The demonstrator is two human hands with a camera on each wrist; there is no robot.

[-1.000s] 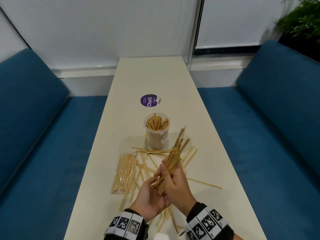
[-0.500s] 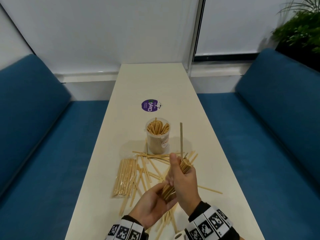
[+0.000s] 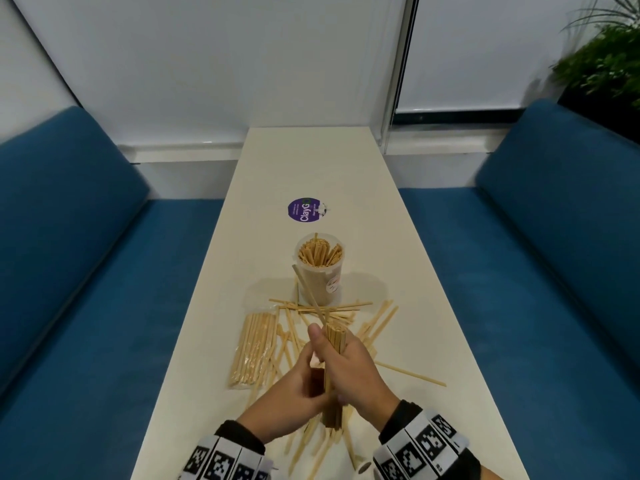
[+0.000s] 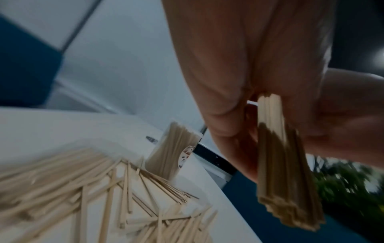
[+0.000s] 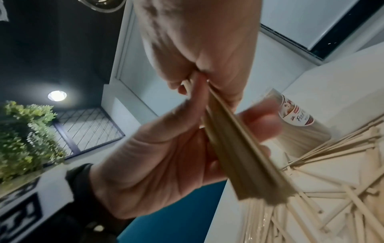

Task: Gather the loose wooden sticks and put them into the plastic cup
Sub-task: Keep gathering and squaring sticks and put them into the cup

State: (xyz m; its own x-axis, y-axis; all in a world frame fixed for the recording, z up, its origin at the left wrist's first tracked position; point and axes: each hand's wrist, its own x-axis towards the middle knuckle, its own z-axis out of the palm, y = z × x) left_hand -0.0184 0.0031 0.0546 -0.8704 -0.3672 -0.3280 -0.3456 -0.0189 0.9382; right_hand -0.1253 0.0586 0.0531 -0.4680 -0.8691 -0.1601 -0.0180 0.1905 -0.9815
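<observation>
My right hand (image 3: 349, 368) grips the top of a bundle of wooden sticks (image 3: 335, 341), held nearly upright just above the white table (image 3: 304, 161). My left hand (image 3: 294, 389) holds the bundle lower down, thumb on one side and palm on the other, as the right wrist view shows on the bundle (image 5: 239, 156). One stick (image 3: 308, 292) pokes out of the top, leaning up and left. The clear plastic cup (image 3: 319, 271), packed with upright sticks, stands a little beyond the hands. Several loose sticks (image 3: 322, 308) lie crossed between the cup and my hands and under them.
A plastic-wrapped packet of sticks (image 3: 254, 351) lies left of the hands. A round purple sticker (image 3: 304, 209) sits beyond the cup. Blue benches (image 3: 86, 306) flank the narrow table on both sides. A plant (image 3: 602, 64) stands at the far right.
The bundle went from leaning right to nearly upright and came lower. The stick standing out of it swung from upright to lean left. Both hands kept their hold.
</observation>
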